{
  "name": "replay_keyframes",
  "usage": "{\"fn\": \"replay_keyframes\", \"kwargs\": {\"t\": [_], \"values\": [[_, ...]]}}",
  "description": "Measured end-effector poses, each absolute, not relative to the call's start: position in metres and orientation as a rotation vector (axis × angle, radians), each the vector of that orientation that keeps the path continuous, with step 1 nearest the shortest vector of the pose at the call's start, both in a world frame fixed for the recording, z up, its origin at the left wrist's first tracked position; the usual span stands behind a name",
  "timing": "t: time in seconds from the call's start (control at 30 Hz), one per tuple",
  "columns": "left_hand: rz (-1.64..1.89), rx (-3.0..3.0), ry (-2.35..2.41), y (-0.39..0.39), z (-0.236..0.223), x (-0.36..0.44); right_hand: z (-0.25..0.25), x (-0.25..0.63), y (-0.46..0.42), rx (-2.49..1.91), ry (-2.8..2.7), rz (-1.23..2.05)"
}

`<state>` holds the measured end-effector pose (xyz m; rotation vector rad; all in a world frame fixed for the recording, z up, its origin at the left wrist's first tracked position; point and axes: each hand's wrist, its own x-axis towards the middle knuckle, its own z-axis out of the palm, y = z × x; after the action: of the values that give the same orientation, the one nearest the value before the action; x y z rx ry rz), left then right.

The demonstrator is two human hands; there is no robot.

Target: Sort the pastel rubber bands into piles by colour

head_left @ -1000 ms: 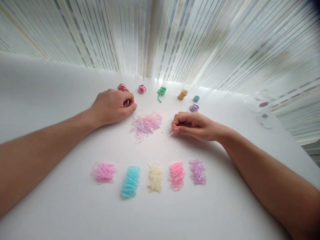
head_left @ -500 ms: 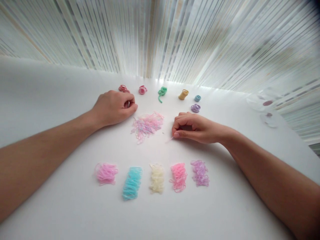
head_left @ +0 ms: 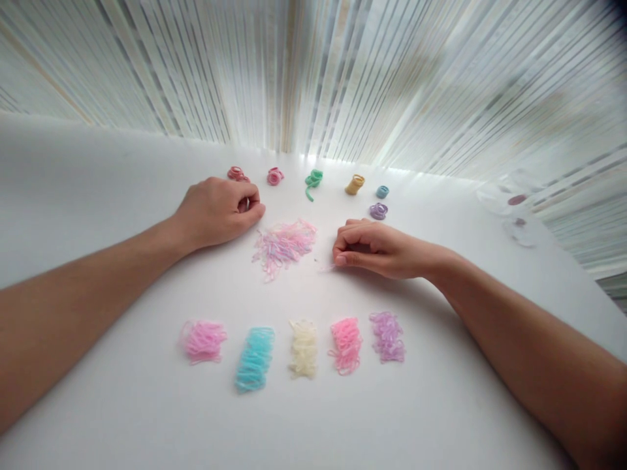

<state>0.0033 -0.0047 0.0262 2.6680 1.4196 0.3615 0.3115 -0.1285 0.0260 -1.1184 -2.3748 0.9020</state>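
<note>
A mixed pile of pastel loom bands (head_left: 287,245) lies on the white table between my hands. Left of it, my left hand (head_left: 218,210) rests with curled fingers, thumb against forefinger; anything inside that pinch is hidden. On the pile's right, my right hand (head_left: 367,248) pinches a thin, pale pink rubber band (head_left: 327,267) low over the table. Closer to me sit separate groups of bands: light pink (head_left: 204,341), turquoise (head_left: 255,359), cream (head_left: 304,349), bright pink (head_left: 345,346) and lilac (head_left: 388,337).
Behind the hands stand small coils: red (head_left: 237,173), pink (head_left: 275,175), green (head_left: 314,179), gold (head_left: 355,185), blue (head_left: 383,191) and purple (head_left: 379,211). Clear round plastic pieces (head_left: 519,232) lie at the right edge. A striped curtain (head_left: 294,72) hangs behind the table.
The whole view has shifted slightly, so things appear a little further left. The pale band at my right fingertips now lies flatter, pointing left. Both hands keep their pose.
</note>
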Motion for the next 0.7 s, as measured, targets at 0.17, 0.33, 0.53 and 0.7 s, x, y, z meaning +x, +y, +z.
{"fn": "replay_keyframes", "kwargs": {"t": [0.17, 0.33, 0.53, 0.7], "values": [[0.339, 2.678, 1.431, -0.0055, 0.0270, 0.0037, 0.0264, 0.3101, -0.1295, -1.134, -2.381, 0.885], [0.304, 2.675, 1.457, -0.0062, 0.0275, 0.0043, 0.0255, 0.3083, -0.1297, -1.125, -2.374, 0.875], [0.312, 2.677, 1.449, -0.0070, 0.0278, 0.0045, 0.0243, 0.3062, -0.1306, -1.145, -2.377, 0.816], [0.319, 2.677, 1.451, -0.0065, 0.0274, 0.0043, 0.0255, 0.3042, -0.1305, -1.133, -2.374, 0.807]]}}
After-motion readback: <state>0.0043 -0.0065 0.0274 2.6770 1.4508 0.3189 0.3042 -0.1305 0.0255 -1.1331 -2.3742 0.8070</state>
